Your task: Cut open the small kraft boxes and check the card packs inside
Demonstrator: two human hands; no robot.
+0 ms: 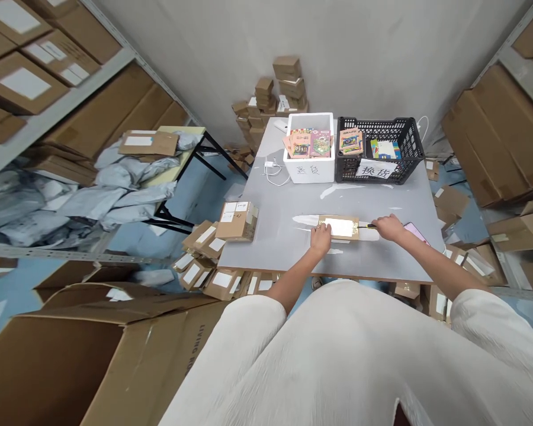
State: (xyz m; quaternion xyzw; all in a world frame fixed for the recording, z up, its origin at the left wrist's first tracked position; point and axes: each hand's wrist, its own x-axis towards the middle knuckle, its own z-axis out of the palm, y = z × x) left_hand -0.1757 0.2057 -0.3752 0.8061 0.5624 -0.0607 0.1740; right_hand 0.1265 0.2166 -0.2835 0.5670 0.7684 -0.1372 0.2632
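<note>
A small flat cardboard box (341, 228) with a white label lies on the grey table in front of me. My left hand (321, 238) grips its left end, the fingers over the label's edge. My right hand (388, 227) is closed round a utility knife (370, 225), whose blade end points left at the box's right end. Whether the blade touches the cardboard is too small to tell. Just right of that hand lies a phone (416, 233), partly hidden by my forearm.
At the table's (288, 254) back stand a white foam box (310, 170) and a black crate (382, 171), both holding booklets. A labelled carton (237, 221) sits at the left edge. Cartons crowd the floor; grey parcels (93, 201) fill the left shelf. A large open carton (160, 349) stands left.
</note>
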